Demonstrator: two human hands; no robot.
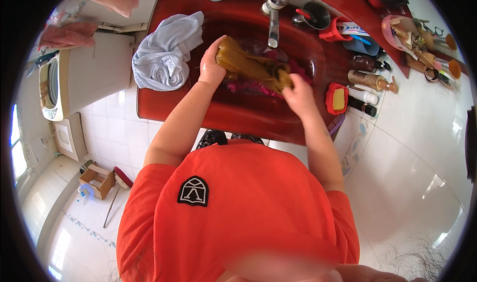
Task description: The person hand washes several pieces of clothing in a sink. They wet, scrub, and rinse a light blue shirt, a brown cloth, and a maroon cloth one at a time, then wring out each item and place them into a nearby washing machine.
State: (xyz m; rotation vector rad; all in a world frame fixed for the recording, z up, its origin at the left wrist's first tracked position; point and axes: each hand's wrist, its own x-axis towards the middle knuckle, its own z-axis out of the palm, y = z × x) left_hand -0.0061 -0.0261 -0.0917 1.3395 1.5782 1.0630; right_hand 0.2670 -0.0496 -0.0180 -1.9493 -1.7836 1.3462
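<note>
A wet mustard-brown cloth (251,62) is stretched between my two hands over the red basin (203,101). My left hand (213,63) grips its bunched left end, fingers wrapped round the far side. At the other end my right hand (299,94) is closed on a twisted, darker part of the same cloth. Beneath it, a magenta cloth (271,92) lies in the bowl of the basin, partly hidden by the brown one. The chrome faucet (274,26) rises just behind the cloth.
A crumpled pale striped cloth (166,53) covers the basin's left ledge. Along the right side are a red soap dish (337,99) with yellow soap, a purple brush (336,124), several bottles and a red cup (335,30). A white washing machine (94,73) stands at the left.
</note>
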